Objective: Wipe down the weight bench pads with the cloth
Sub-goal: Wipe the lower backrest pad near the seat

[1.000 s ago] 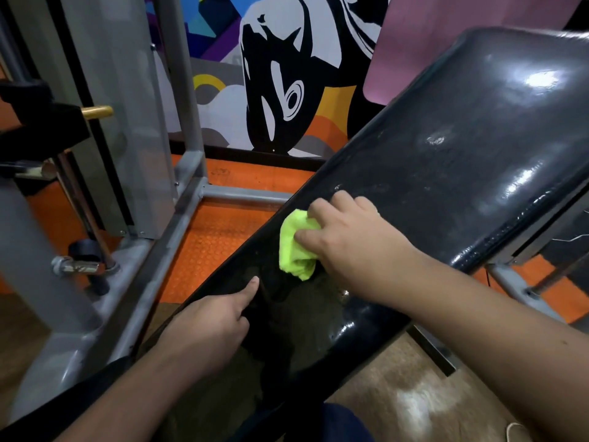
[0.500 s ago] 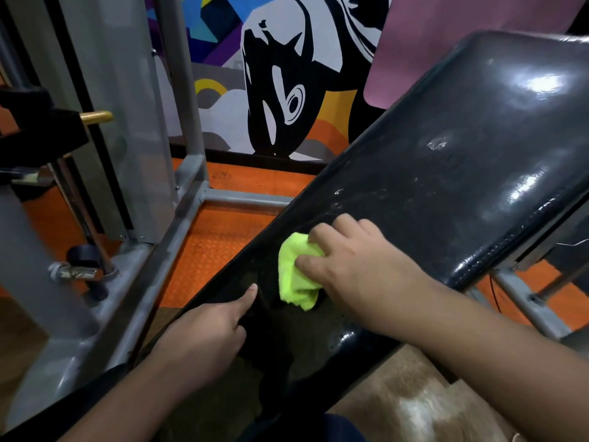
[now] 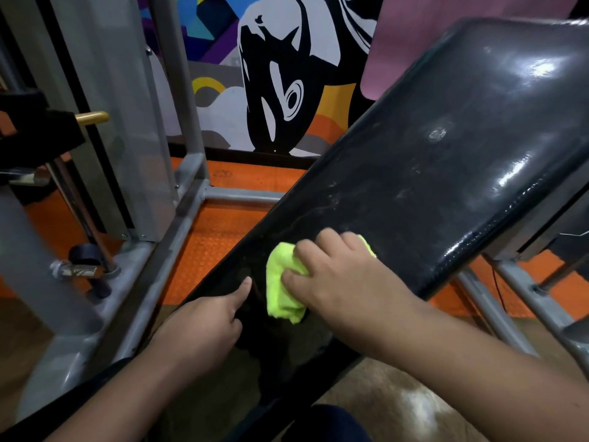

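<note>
A long black glossy bench pad [image 3: 446, 161] slopes from upper right down to the lower left. My right hand [image 3: 344, 282] grips a bunched neon-yellow cloth [image 3: 282, 288] and presses it onto the lower part of the pad. My left hand [image 3: 204, 327] rests on the pad's left edge just left of the cloth, its index finger stretched out onto the black surface and the other fingers curled. It holds nothing. Dull smears show on the pad above the cloth.
A grey steel machine frame [image 3: 178, 218] with a clear guard panel [image 3: 105, 106] stands to the left, on orange rubber flooring [image 3: 220, 231]. Bench legs [image 3: 522, 301] run down at the right. A painted mural wall [image 3: 280, 74] lies behind. Brown floor lies at the bottom right.
My right hand has slid the cloth down the pad toward me and slightly right. My left hand has stayed at the pad's left edge.
</note>
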